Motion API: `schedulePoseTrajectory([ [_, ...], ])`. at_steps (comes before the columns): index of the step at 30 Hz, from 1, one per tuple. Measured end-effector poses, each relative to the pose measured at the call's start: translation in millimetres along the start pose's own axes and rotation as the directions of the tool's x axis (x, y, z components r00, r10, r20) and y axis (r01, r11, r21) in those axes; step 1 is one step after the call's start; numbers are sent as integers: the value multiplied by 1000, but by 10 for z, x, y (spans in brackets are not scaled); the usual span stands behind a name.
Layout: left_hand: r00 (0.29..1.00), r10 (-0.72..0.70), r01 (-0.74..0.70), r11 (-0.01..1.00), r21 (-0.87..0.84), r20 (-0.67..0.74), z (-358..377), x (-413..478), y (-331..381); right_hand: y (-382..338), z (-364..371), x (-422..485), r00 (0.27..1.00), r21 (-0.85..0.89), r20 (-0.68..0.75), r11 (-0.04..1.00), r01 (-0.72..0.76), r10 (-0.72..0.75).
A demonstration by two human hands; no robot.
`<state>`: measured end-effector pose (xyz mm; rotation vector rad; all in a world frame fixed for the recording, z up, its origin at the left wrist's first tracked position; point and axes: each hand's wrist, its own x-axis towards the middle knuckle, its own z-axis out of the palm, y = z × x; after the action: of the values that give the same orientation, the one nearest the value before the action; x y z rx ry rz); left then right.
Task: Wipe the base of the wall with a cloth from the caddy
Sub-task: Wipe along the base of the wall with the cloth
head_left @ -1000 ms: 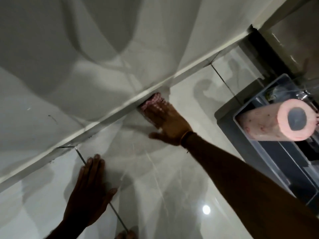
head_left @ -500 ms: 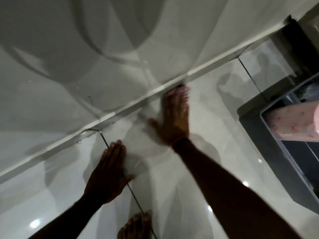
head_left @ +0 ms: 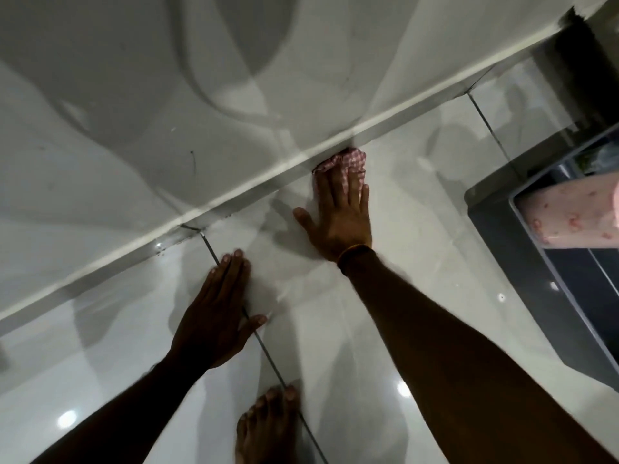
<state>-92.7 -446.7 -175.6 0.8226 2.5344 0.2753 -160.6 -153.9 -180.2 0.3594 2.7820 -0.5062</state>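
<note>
A pink-and-white checked cloth (head_left: 348, 160) is pressed against the base of the wall (head_left: 234, 197), where the pale skirting meets the glossy floor. My right hand (head_left: 340, 212) lies flat on top of it, fingers spread and pointing at the wall, an orange band at the wrist. My left hand (head_left: 219, 313) rests palm-down on the floor tiles nearer to me and to the left, holding nothing. The grey caddy (head_left: 502, 242) stands at the right edge, partly cut off.
A pink patterned roll (head_left: 569, 219) lies in the caddy. A bare foot (head_left: 268, 426) is planted on the tiles at the bottom, beside a dark grout line. A dark vertical frame (head_left: 576, 61) stands at the top right corner.
My right hand slid the cloth along the skirting and the cloth shows again past the fingertips. The view shifted, so the caddy moved further right. My left hand stayed flat on the floor.
</note>
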Motion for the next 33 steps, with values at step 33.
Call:
schedulePoseTrajectory([
  [33, 997, -28, 27, 1000, 8, 74, -156, 10, 33, 934, -467, 470, 966, 312, -255, 949, 51, 32],
])
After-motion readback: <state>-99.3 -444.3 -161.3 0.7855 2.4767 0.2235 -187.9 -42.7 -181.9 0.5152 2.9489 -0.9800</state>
